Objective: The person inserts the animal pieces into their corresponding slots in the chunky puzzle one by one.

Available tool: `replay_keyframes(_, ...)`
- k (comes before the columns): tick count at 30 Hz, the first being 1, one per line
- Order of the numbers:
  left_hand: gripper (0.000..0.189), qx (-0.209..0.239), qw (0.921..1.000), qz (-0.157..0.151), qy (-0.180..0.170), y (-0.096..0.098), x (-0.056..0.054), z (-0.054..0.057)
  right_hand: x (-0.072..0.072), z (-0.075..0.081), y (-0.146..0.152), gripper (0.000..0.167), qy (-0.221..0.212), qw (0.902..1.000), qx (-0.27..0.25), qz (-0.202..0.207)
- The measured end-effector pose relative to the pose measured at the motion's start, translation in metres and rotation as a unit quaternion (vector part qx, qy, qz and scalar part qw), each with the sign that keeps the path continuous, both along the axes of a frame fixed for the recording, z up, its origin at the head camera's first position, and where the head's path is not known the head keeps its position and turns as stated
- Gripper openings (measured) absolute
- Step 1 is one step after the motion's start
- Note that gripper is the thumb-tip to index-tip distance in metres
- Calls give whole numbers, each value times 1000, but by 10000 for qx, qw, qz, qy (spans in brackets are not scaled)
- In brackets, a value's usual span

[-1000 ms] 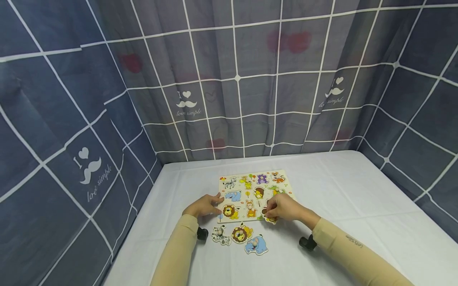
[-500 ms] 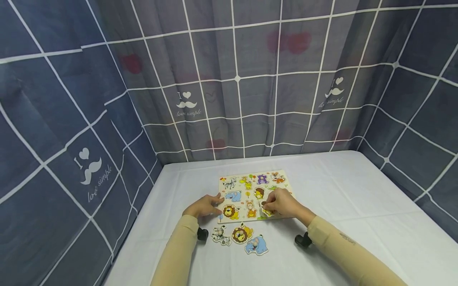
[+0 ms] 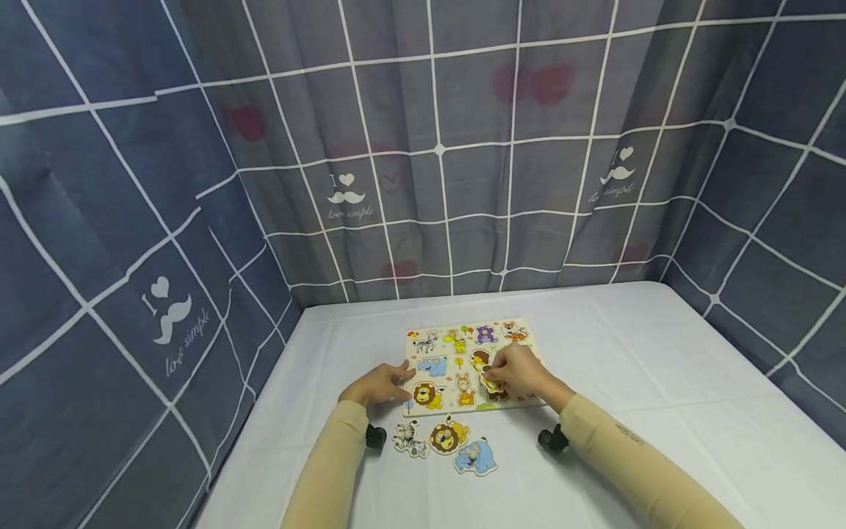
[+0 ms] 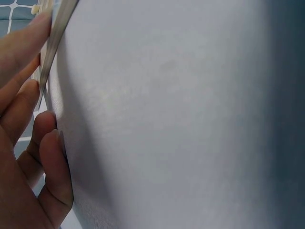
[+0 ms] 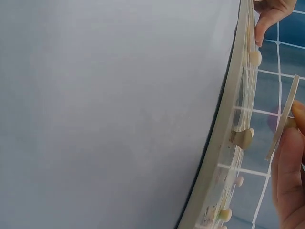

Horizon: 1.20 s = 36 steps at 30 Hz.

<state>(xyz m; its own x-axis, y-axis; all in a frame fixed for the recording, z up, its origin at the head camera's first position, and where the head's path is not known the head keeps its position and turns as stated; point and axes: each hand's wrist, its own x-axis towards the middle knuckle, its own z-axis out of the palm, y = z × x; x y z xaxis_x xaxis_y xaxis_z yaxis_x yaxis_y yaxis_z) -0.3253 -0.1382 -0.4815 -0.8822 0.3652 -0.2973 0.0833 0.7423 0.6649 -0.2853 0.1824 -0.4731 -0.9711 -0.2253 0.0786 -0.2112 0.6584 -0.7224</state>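
Right fingers (image 5: 290, 164), pinching 1 piece (image 5: 282, 117), shifted farther over the board (image 3: 450, 400); left fingers (image 4: 24, 45) relaxed.

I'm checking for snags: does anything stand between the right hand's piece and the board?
Nothing loose shows between: in the right wrist view, the right hand holds the piece apart from the board. Knobs jut from the board; whether one lies beneath is unclear.
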Motion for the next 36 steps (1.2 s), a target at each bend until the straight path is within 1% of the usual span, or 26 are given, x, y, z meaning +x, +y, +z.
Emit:
replay_keyframes(6, 61, -36, 10000, -29, 57, 0, 1, -1, -6, 2, -5, 22, -153, 9993, -240, -231)
replay_keyframes(12, 60, -21, 9999, -49, 86, 0, 2, 2, -12, 2, -11, 22, -385, 9975, -485, -335)
replay_keyframes(15, 60, -8, 9999, -96, 95, 1, 3, 2, -14, 1, -12, 21, -387, 9975, -416, -425)
replay_keyframes(19, 60, -46, 9999, -48, 90, 0, 3, 1, -18, -1, -12, 21, -168, 9986, -213, -460)
replay_keyframes(23, 60, -55, 9999, -44, 123, 0, 3, 1, -23, -2, -11, 28, 103, 9989, -24, -456)
replay_keyframes(27, 61, -40, 9999, -92, 138, 0, 4, 2, -28, -3, -9, 34, 245, 9987, 129, -434)
replay_keyframes(36, 60, -59, 9999, -68, 89, -1, 6, 3, -34, -6, -11, 35, 37, 9986, 67, -532)
